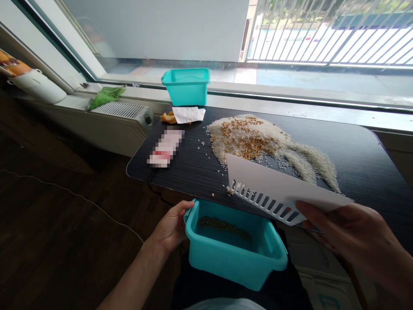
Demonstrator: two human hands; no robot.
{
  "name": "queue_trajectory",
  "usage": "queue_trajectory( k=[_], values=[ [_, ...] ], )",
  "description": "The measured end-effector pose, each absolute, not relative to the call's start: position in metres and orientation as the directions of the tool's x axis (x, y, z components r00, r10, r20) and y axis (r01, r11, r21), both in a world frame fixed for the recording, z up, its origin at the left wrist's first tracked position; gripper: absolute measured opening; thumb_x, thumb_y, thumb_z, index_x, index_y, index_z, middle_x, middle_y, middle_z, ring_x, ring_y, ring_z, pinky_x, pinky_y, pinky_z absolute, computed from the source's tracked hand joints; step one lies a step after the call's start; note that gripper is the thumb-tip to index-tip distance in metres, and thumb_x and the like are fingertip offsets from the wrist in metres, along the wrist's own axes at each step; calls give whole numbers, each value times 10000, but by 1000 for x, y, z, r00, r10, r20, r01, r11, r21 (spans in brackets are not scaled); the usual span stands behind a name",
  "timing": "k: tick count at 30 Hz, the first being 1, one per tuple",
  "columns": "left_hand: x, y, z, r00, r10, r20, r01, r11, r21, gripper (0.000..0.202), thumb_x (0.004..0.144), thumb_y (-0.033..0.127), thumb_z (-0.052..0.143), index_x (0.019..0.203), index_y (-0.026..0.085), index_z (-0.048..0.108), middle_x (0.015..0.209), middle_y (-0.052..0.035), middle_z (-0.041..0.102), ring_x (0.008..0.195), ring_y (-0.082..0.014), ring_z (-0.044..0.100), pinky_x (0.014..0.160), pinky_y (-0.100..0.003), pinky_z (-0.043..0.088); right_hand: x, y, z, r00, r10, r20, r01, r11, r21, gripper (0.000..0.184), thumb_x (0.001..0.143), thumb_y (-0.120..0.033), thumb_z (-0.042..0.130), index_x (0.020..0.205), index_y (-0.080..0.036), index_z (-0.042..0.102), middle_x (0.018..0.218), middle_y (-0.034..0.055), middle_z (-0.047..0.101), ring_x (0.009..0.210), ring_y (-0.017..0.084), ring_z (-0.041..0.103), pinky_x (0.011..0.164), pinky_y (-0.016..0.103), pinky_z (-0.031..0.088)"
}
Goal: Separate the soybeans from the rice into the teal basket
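My left hand [169, 228] is closed on the left rim of a turquoise plastic bin [232, 260], held just below the table's front edge. Small beans or grains [222, 227] lie on the bin's floor. In my right hand [348, 228] is a white slotted plastic sheet [274, 183], gripped at its right end and tilted over the table edge, partly above the bin. Behind the sheet spreads a heap of white rice [280, 137] with yellow-brown beans [253, 146] mixed in. A few loose grains and beans lie near the sheet's left corner.
A second turquoise bin [186, 86] stands at the table's back by the window. Near it lie white paper [189, 114] and a brownish-yellow cloth-like piece [168, 117]. A blurred-out pink-white object [166, 148] rests at the left. A radiator [119, 112] bears a green cloth [105, 97].
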State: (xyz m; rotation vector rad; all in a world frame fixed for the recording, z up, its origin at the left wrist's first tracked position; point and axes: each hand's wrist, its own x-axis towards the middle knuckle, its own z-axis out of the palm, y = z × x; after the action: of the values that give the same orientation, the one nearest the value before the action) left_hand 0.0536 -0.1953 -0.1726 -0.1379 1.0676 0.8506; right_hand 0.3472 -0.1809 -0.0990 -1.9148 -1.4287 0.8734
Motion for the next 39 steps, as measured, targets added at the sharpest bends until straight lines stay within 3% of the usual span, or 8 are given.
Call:
queue_trajectory(
  k=[5,18,23,28,34,39],
  values=[
    [54,-196,-171,218,555,-803,-673,681,288,155,802,110,519,692,90,627,582,-46,660,521,-120,616,597,-235,529,356,-178,-95,167,943,-288,517,-332,-789,279,505,-473,749,547,-199,729,558,60,717,543,248,668,409,277,533],
    [53,-196,-174,207,554,-806,-662,686,301,143,803,119,515,714,96,625,572,-29,645,515,-119,601,574,-240,515,344,-179,-101,214,952,-220,457,-296,-839,310,519,-502,731,572,-197,720,555,61,715,491,230,649,382,283,520],
    [54,-194,-169,194,547,-814,-664,684,301,183,810,110,494,671,101,614,560,-39,654,496,-116,602,558,-226,507,350,-177,-105,124,962,-244,510,-273,-816,279,539,-474,733,593,-200,732,566,59,720,547,256,679,408,289,544],
    [55,-193,-166,193,547,-814,-673,678,296,226,824,95,461,658,94,614,534,-44,647,465,-111,588,536,-222,502,361,-181,-109,163,956,-244,557,-293,-777,258,544,-458,733,619,-211,745,615,62,737,614,279,704,441,289,571],
    [52,-194,-167,193,562,-805,-690,661,296,250,815,91,477,586,127,572,476,-6,605,439,-94,565,514,-201,489,373,-187,-112,137,926,-351,555,-365,-747,280,542,-470,737,641,-208,755,658,75,747,629,288,711,484,289,590],
    [51,-194,-167,190,574,-797,-697,650,302,262,804,91,491,553,137,551,479,-2,609,430,-88,558,501,-197,482,373,-186,-112,161,937,-309,551,-345,-760,293,543,-467,741,663,-201,760,681,76,751,621,284,709,506,299,594]
  ],
)
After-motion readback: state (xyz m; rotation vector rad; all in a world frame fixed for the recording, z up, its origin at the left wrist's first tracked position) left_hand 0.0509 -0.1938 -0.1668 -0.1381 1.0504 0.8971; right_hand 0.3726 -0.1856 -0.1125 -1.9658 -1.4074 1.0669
